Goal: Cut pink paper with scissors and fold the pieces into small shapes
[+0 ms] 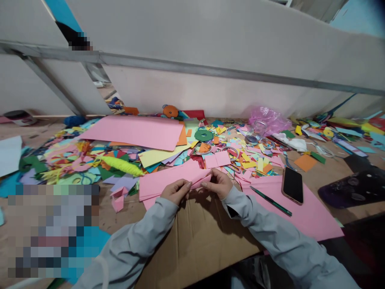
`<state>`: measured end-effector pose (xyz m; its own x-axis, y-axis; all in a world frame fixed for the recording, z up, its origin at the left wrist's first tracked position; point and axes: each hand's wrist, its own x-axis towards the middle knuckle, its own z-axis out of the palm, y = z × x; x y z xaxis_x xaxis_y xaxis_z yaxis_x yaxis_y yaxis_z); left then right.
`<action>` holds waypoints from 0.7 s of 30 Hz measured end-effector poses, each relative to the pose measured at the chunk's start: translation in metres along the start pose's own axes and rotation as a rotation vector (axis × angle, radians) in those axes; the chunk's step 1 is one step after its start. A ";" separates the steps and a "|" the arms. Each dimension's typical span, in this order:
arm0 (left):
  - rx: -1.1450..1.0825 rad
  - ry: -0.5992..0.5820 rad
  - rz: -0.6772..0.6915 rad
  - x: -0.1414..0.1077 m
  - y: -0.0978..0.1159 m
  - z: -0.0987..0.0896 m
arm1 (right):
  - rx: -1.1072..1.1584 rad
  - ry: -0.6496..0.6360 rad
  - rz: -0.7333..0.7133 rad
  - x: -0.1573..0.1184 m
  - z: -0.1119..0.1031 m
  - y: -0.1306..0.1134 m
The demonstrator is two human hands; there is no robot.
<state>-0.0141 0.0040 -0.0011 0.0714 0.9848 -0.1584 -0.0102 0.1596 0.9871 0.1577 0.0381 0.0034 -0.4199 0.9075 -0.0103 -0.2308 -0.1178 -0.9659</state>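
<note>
Left hand (176, 191) and right hand (221, 184) pinch opposite ends of folded pink paper (199, 182), near far edge of cardboard sheet (195, 245); long axis runs sideways, right end angled slightly away. Smartphone (292, 186) at right.

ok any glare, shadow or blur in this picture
Head view: soft light, no strong glare on the phone; head view: darker shade on the cardboard below the right hand; head view: held paper readable, but blocky pixelation hides a lower-left patch and a small upper-left one.
</note>
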 end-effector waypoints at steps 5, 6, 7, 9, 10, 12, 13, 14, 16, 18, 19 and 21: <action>0.011 -0.013 0.029 0.000 -0.002 0.000 | 0.015 0.015 -0.012 -0.002 0.002 -0.004; 0.015 -0.013 0.033 0.000 -0.002 0.000 | 0.013 0.017 -0.012 -0.002 0.002 -0.004; 0.024 -0.013 0.036 -0.001 -0.002 0.001 | 0.012 0.021 -0.014 -0.002 0.002 -0.005; 0.050 -0.009 0.039 -0.001 -0.001 0.001 | 0.003 0.027 -0.020 -0.001 0.002 -0.005; 0.063 -0.006 0.038 -0.002 -0.001 0.001 | -0.004 0.033 -0.025 -0.001 0.001 -0.005; 0.077 -0.002 0.032 -0.002 0.000 0.001 | -0.024 0.044 -0.036 -0.001 0.001 -0.005; 0.077 0.000 0.031 -0.002 0.000 0.001 | -0.033 0.049 -0.041 -0.001 0.002 -0.005; 0.075 0.000 0.032 -0.002 0.001 0.001 | -0.038 0.054 -0.045 -0.001 0.002 -0.004; 0.071 0.003 0.035 -0.002 0.001 0.001 | -0.034 0.062 -0.047 0.000 0.002 -0.004; 0.069 0.003 0.032 -0.003 0.001 0.001 | -0.024 0.063 -0.050 0.000 0.002 -0.003; 0.070 0.001 0.027 -0.003 0.001 0.001 | -0.018 0.062 -0.052 0.000 0.001 -0.002; 0.080 -0.004 0.023 -0.003 0.002 0.001 | -0.009 0.059 -0.050 0.000 0.001 -0.001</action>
<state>-0.0136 0.0013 0.0009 0.0756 0.9879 -0.1354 0.0679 0.1304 0.9891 0.1575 0.0378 0.0049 -0.3556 0.9343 0.0233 -0.2421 -0.0680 -0.9679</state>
